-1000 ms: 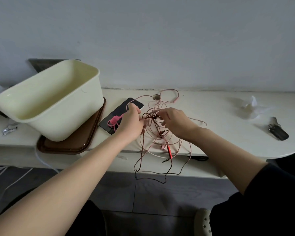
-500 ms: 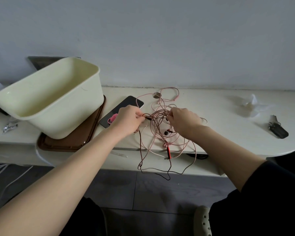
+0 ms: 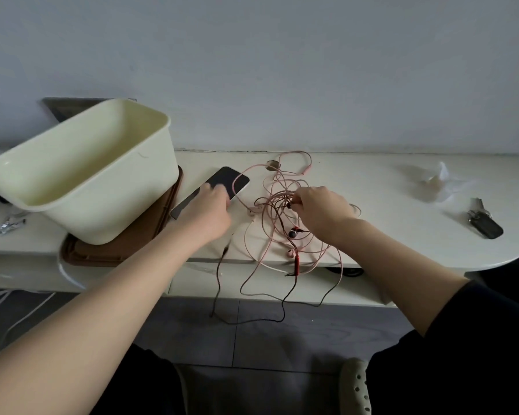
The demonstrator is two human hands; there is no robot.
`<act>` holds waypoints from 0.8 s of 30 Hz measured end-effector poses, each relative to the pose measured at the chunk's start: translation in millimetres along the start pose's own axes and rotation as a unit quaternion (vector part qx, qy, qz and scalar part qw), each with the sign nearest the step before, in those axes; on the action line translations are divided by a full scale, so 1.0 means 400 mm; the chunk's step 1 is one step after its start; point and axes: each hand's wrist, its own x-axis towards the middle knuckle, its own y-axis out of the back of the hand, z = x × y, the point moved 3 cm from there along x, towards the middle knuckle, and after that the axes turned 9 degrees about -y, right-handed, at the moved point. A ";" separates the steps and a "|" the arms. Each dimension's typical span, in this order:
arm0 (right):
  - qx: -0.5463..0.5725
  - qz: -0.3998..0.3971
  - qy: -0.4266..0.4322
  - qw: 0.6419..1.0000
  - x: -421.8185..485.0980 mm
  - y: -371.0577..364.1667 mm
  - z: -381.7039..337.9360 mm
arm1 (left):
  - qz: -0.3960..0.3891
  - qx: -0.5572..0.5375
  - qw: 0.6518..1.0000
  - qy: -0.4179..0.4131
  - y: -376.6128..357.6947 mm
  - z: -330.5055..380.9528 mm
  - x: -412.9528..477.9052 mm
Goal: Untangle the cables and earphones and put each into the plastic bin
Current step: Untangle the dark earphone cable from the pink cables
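Cable tangle (image 3: 277, 217) pinched by right hand (image 3: 322, 208); left hand (image 3: 209, 208) over phone (image 3: 226, 181), grip unclear.

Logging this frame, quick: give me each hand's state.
Left hand: over the phone, fingers blurred; cannot tell.
Right hand: pinching the tangled earphone cables.

no readable text, labels, brands

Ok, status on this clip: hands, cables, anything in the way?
Left hand over the phone, blurred, grip unclear. Right hand pinches the cable tangle, strands hanging off the table edge. Nothing seen in the plastic bin.
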 end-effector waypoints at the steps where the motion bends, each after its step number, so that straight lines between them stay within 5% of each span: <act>1: 0.002 0.007 0.004 1.000 -0.002 0.003 -0.004 | 0.043 -0.032 0.998 -0.013 0.009 0.019 -0.001; 5: 0.005 0.028 0.026 0.999 -0.007 0.011 -0.024 | 0.142 -0.147 0.976 -0.077 0.033 0.097 -0.012; 11: 0.055 0.045 0.051 0.996 -0.021 0.018 -0.041 | 0.057 -0.141 0.984 -0.092 -0.014 0.107 -0.014; 24: 0.113 -0.019 0.048 0.992 -0.013 0.031 -0.019 | 0.022 -0.225 0.973 -0.040 -0.022 0.100 0.004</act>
